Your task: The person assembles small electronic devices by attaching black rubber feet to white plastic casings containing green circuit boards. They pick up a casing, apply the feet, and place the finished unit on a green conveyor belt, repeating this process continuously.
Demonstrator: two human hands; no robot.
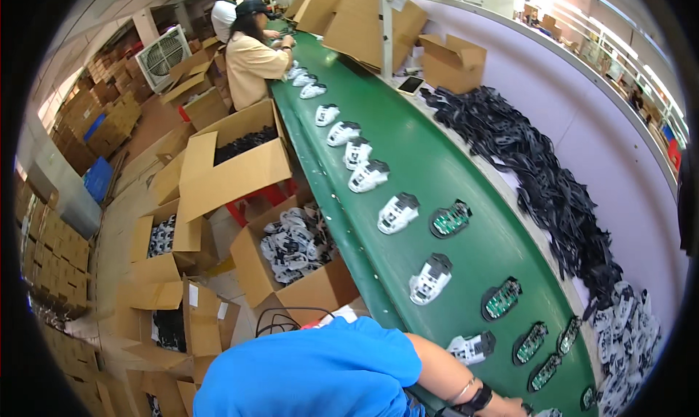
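My left arm, in a blue sleeve, reaches right across the near edge of a green conveyor belt (408, 151). A dark watch (478, 398) and a thin bracelet (464, 389) are on its wrist. My left hand (515, 407) is cut off at the lower edge, so its fingers and anything in them are hidden. Close by lies a white and dark shell (472, 347), shaped like a computer mouse cover. Black mouse-shaped bases with green circuit boards (530, 343) lie just beyond the hand. Out of the picture is my right hand.
Further shells (398, 213) line the belt. Black parts (539, 169) and white shells (625, 344) are heaped along the right ledge. Open cartons (233, 162) stand left of the belt, one holding grey-white parts (295, 246). Two people work at the far end, one in beige (249, 67).
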